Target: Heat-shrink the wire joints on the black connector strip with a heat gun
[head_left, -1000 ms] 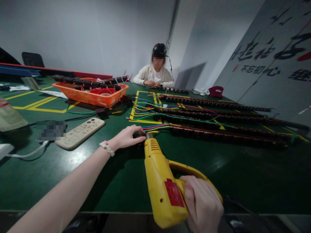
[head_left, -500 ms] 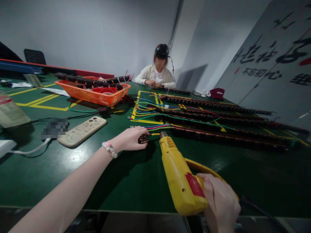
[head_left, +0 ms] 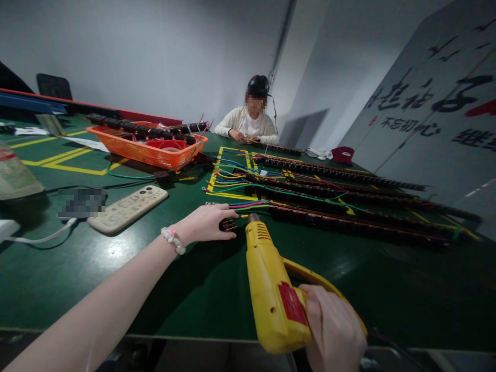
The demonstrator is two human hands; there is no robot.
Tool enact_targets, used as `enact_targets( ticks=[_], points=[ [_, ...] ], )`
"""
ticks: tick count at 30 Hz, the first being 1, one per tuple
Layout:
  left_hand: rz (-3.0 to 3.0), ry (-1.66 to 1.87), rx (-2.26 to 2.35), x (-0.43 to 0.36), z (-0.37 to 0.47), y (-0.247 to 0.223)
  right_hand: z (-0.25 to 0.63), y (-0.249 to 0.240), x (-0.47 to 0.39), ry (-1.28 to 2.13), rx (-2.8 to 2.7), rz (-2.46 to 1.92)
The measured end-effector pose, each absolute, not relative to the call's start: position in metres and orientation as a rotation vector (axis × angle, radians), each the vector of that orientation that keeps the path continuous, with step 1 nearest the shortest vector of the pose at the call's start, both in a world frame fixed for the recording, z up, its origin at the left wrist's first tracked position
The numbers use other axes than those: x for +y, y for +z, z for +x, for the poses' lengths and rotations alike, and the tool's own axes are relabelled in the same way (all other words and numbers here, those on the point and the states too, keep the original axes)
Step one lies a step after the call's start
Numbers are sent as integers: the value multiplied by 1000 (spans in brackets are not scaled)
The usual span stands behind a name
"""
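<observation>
My right hand (head_left: 335,323) is wrapped round the handle of a yellow heat gun (head_left: 273,289) with a red label. Its metal nozzle (head_left: 253,218) points away from me, just right of my left hand (head_left: 207,223). Those left fingers are closed on a small dark part with copper-coloured prongs (head_left: 228,225), mostly hidden by the hand. A short yellow wire (head_left: 242,216) runs between that part and the nozzle. Beyond the fingers lie pink, blue and green wires (head_left: 248,204), which lead to the nearest long dark wired strip (head_left: 349,225).
More dark strips (head_left: 337,170) lie across the green table (head_left: 186,305). An orange basket (head_left: 143,152) of dark parts stands at the back left. A phone in a beige case (head_left: 129,209) and a white cable (head_left: 42,238) lie left. Another person (head_left: 248,121) sits opposite.
The heat gun has moved left in my right hand, bringing its nozzle closer to my left fingers. My left hand keeps nearly the same place and hold. The view has shifted slightly.
</observation>
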State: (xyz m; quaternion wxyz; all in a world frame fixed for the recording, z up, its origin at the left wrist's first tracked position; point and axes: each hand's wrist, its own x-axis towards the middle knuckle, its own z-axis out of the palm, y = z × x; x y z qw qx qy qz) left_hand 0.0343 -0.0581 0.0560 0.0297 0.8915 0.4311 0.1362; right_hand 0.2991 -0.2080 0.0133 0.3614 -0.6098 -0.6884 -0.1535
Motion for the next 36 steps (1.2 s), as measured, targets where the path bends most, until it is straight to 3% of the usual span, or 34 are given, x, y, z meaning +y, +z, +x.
enact_targets(
  ticks=[18,36],
  points=[
    [2632,378,1363,-56,30,60,287,13,-210,-375,-1802,-1400],
    [2676,393,1364,-58,33,54,320,18,-198,-251,-1707,-1651]
  ],
)
